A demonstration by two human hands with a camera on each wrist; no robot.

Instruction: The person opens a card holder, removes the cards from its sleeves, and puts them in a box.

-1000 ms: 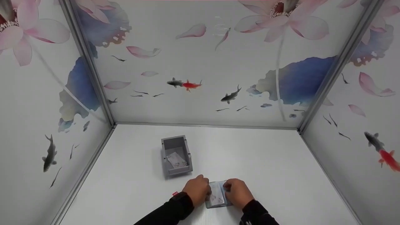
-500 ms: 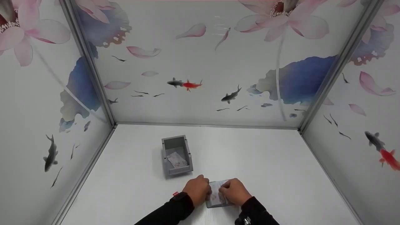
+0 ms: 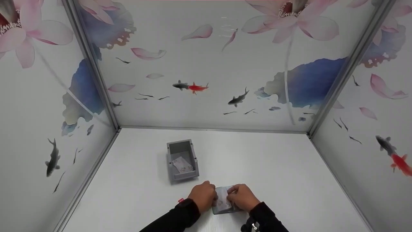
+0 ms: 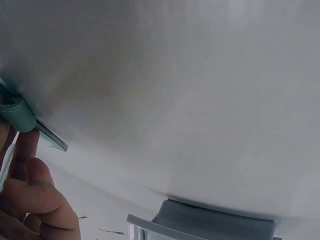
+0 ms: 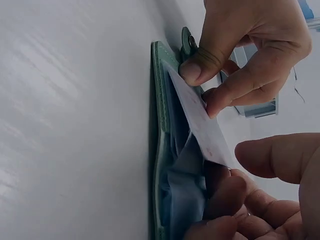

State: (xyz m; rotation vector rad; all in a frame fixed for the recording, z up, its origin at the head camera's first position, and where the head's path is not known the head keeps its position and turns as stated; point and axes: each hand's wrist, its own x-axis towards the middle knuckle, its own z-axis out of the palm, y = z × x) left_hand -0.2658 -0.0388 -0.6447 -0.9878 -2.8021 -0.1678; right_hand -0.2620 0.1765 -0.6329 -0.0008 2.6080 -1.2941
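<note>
A green stitched card holder (image 5: 159,85) lies spread open at the table's front, its clear plastic sleeves (image 5: 186,200) showing. Over its left side is a pale printed card (image 5: 200,122), one long edge lifted off the sleeves. My left hand (image 3: 202,196) grips the holder's left edge, thumb on the card's end, beside the snap strap (image 4: 20,116). The right hand (image 3: 245,198) is at the card's opposite end, with curled fingers behind the corner and the thumb (image 5: 255,156) close in front. Part of the holder is hidden under both hands.
A grey plastic bin (image 3: 182,175) stands behind the left hand, with a printed card (image 3: 182,165) lying in it. White panels with painted flowers and fish (image 3: 238,98) enclose the white table (image 3: 257,161) at the back and both sides.
My right hand moved left over the card, then slightly back right, its fingers now at the card's right edge. The left hand and the bin have stayed in place.
</note>
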